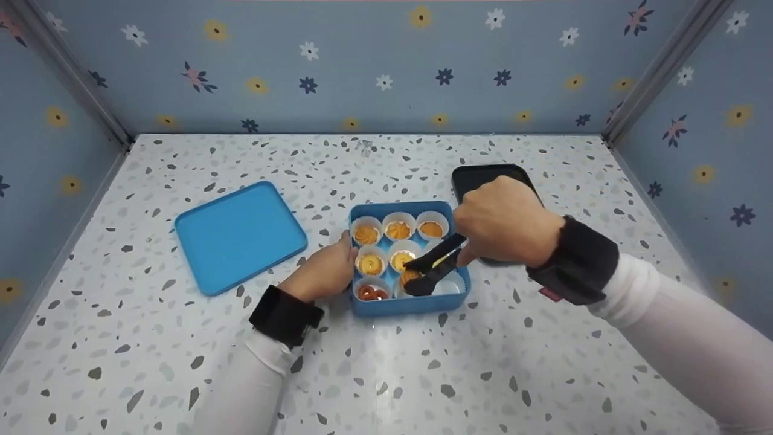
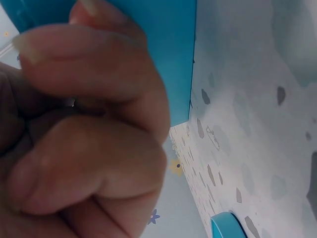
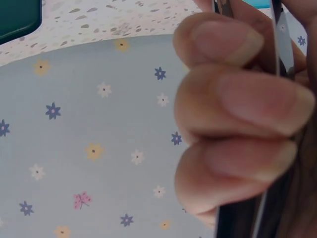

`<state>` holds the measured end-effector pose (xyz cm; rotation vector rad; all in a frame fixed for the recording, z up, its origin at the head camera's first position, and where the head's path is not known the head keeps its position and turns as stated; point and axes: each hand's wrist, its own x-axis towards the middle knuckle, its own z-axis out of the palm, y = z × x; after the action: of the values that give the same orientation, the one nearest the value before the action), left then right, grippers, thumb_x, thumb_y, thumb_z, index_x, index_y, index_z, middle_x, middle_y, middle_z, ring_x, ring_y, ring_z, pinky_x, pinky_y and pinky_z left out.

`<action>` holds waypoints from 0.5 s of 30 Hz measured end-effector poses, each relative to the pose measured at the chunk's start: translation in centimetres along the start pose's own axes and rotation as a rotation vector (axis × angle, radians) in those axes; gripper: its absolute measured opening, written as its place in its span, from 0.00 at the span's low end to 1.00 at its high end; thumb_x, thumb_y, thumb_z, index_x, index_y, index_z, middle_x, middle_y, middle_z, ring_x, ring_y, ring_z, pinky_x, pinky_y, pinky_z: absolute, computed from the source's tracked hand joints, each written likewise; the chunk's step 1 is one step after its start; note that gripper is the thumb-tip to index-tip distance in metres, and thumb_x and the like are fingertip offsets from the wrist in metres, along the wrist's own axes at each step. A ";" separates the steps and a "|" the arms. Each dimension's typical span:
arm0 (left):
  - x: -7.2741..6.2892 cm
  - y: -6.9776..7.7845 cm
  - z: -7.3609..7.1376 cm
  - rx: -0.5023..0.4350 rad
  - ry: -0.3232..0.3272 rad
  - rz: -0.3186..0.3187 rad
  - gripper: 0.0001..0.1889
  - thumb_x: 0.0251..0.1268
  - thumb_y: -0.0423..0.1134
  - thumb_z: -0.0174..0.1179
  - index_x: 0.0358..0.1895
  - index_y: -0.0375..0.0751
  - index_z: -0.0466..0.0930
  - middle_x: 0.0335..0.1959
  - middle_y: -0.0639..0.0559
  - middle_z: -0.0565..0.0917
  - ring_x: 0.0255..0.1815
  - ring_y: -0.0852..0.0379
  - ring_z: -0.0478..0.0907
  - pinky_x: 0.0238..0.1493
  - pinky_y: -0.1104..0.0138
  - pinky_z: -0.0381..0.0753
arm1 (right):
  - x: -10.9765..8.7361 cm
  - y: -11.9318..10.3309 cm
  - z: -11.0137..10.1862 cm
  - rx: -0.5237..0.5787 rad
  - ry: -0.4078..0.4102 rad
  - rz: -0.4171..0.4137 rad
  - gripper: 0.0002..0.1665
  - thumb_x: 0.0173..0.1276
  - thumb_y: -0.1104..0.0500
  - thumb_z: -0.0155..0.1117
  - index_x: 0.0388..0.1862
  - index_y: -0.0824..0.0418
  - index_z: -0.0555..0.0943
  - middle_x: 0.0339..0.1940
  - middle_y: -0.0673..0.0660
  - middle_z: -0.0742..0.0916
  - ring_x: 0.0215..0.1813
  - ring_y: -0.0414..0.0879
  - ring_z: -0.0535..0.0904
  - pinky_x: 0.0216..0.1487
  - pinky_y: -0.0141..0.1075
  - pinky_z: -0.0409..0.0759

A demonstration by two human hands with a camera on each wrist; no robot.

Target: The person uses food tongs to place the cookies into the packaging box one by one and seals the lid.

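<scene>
A blue box (image 1: 409, 307) holds rows of white paper cups (image 1: 450, 284) with cookies (image 1: 370, 263) in them; small pretzels (image 1: 372, 293) lie in the front left cup. My left hand (image 1: 326, 269) holds the box's left wall, its fingers curled against the blue side in the left wrist view. My right hand (image 1: 504, 220) grips black tongs (image 1: 436, 257) from above, with three fingers wrapped round them in the right wrist view. The tongs' tips are at a brown cookie (image 1: 410, 278) over the front middle cup. The tongs partly hide the middle right cup.
A flat blue lid or tray (image 1: 241, 237) lies to the left of the box. Behind my right hand is a black tray or lid (image 1: 488, 175), partly covered by that hand. Flowered panels (image 1: 386, 60) stand round the speckled table (image 1: 386, 380).
</scene>
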<state>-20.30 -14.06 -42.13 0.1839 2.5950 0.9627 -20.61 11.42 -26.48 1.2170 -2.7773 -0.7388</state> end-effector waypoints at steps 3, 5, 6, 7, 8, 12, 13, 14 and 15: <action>0.1 0.0 0.0 -0.004 -0.002 -0.013 0.33 0.83 0.46 0.33 0.78 0.28 0.36 0.78 0.37 0.53 0.70 0.44 0.65 0.70 0.52 0.61 | 0.4 -0.6 -0.1 -0.022 -0.034 0.002 0.33 0.47 0.28 0.74 0.14 0.54 0.76 0.11 0.46 0.66 0.15 0.42 0.60 0.14 0.36 0.62; 0.1 0.1 0.0 -0.006 -0.006 -0.020 0.33 0.83 0.46 0.33 0.78 0.29 0.35 0.78 0.38 0.52 0.67 0.44 0.67 0.68 0.53 0.64 | 0.6 -1.0 -0.1 -0.041 -0.064 0.003 0.33 0.48 0.28 0.73 0.16 0.54 0.76 0.11 0.47 0.68 0.16 0.42 0.62 0.15 0.36 0.64; 0.1 0.1 0.0 -0.007 -0.006 -0.024 0.33 0.83 0.46 0.33 0.78 0.29 0.35 0.78 0.38 0.52 0.66 0.45 0.68 0.66 0.53 0.65 | 0.7 -1.2 -0.2 -0.048 -0.078 0.005 0.34 0.48 0.27 0.73 0.16 0.55 0.76 0.11 0.47 0.69 0.16 0.42 0.62 0.15 0.36 0.65; 0.1 0.1 0.0 -0.008 -0.007 -0.026 0.33 0.83 0.46 0.33 0.78 0.29 0.35 0.78 0.38 0.52 0.66 0.45 0.68 0.66 0.54 0.65 | 0.9 -1.4 -0.2 -0.056 -0.092 0.004 0.34 0.48 0.27 0.73 0.16 0.55 0.76 0.11 0.47 0.69 0.16 0.42 0.63 0.16 0.36 0.65; 0.1 0.1 0.0 -0.007 -0.007 -0.028 0.33 0.83 0.46 0.34 0.78 0.29 0.35 0.78 0.38 0.52 0.67 0.45 0.68 0.67 0.54 0.65 | 1.0 -1.5 -0.2 -0.066 -0.104 0.001 0.34 0.48 0.27 0.72 0.16 0.55 0.76 0.11 0.47 0.69 0.16 0.43 0.63 0.16 0.36 0.66; 0.2 0.0 0.0 0.004 -0.003 -0.017 0.33 0.83 0.45 0.34 0.78 0.27 0.36 0.78 0.37 0.52 0.71 0.44 0.64 0.71 0.53 0.60 | 1.2 -2.0 -0.4 -0.095 -0.123 -0.003 0.35 0.47 0.26 0.72 0.15 0.55 0.75 0.11 0.47 0.68 0.17 0.43 0.64 0.16 0.36 0.67; 0.2 0.0 0.0 0.011 -0.001 -0.008 0.33 0.83 0.45 0.34 0.77 0.26 0.36 0.78 0.36 0.52 0.71 0.44 0.64 0.71 0.52 0.60 | 1.2 -2.1 -0.4 -0.096 -0.123 -0.003 0.35 0.46 0.26 0.72 0.15 0.55 0.75 0.11 0.47 0.69 0.16 0.43 0.64 0.16 0.36 0.68; 0.2 -0.1 0.1 0.017 0.002 -0.001 0.33 0.83 0.45 0.34 0.77 0.26 0.37 0.77 0.35 0.53 0.71 0.44 0.64 0.71 0.52 0.60 | 1.3 -2.2 -0.4 -0.099 -0.119 -0.002 0.35 0.45 0.26 0.73 0.15 0.55 0.75 0.11 0.47 0.69 0.16 0.43 0.65 0.16 0.36 0.68; 0.2 -0.1 0.1 0.022 0.003 0.003 0.33 0.83 0.44 0.34 0.77 0.25 0.37 0.77 0.35 0.54 0.71 0.44 0.64 0.71 0.52 0.61 | 1.3 -2.2 -0.4 -0.098 -0.114 -0.001 0.35 0.45 0.26 0.74 0.15 0.55 0.75 0.11 0.47 0.70 0.16 0.43 0.65 0.16 0.37 0.69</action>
<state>-20.42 -14.06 -42.30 0.1920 2.6100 0.9368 -19.87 9.04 -27.28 1.1952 -2.7912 -0.9610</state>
